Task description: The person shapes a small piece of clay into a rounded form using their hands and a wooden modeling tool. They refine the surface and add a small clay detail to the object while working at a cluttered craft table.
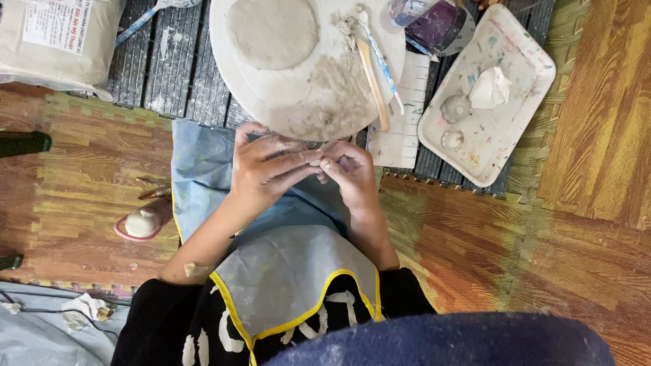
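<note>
Just below the round board (271, 102), both hands pinch a small clay lump (316, 161): left hand (268, 169) and right hand (349, 173) have fingertips closed on it. It looks soft, light, easily dented; gentle fingertip holds at its sides suit.

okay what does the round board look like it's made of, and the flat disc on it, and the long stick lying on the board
Round board: it looks like a white, matte slab, perhaps plaster or coated wood; grey smears hide the surface.
Flat disc: probably wet clay, dull grey, soft-edged and pressed flat.
Long stick: likely wood, pale tan and smooth, with clay at its upper end.
</note>
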